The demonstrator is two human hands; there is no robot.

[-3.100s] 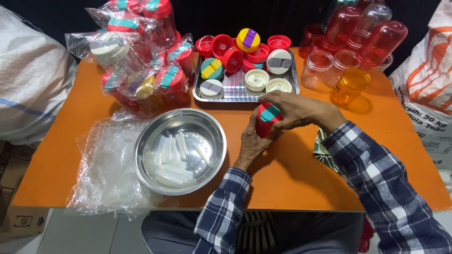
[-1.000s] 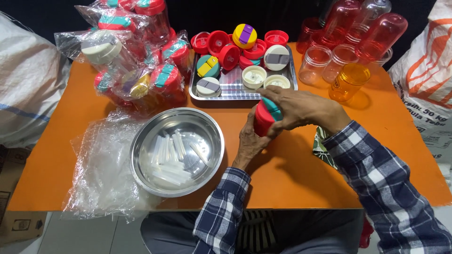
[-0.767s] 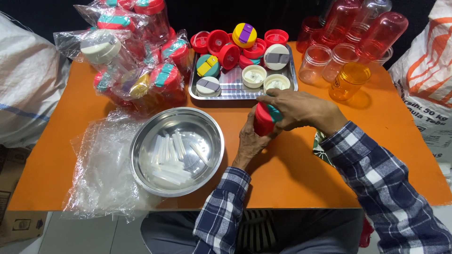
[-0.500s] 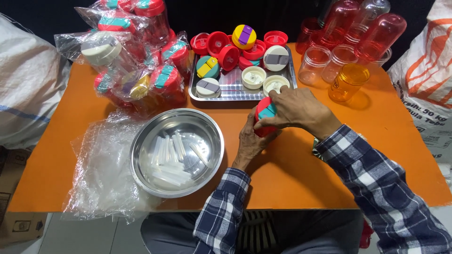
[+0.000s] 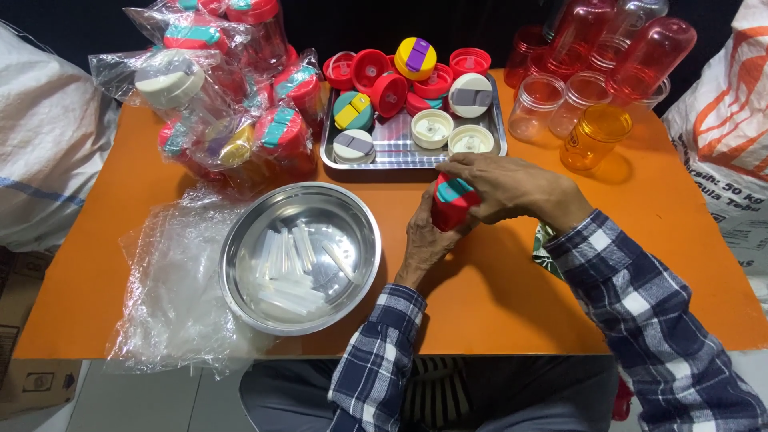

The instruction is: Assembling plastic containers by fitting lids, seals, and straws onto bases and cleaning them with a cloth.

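Here, reading from the left, a heap of bagged bottles (image 5: 232, 120) and a loose clear plastic sheet (image 5: 164, 296) edge the orange bench (image 5: 512, 296), beside a steel bowl (image 5: 300, 256) of short clear tubes (image 5: 288, 268). At centre we see the left hand (image 5: 424, 240) wrapped around a red bottle (image 5: 450, 210), its grip clamped on the body from below, just in front of the steel tray (image 5: 416, 148) of loose caps. The right hand (image 5: 512, 188) covers the bottle's red-and-teal cap (image 5: 454, 190), fingers closed over its rim. The bottle stands just above the bench, its long axis running roughly upright but tilted, cap end pointing up and away from the wearer towards the tray. In our judgement the cap is being seated: the lower hand should hold the body steady while the upper hand keeps the cap square to the neck and turns or presses evenly, not at a slant. Farther right stand empty pink jars (image 5: 560, 100) and one orange jar (image 5: 592, 136).
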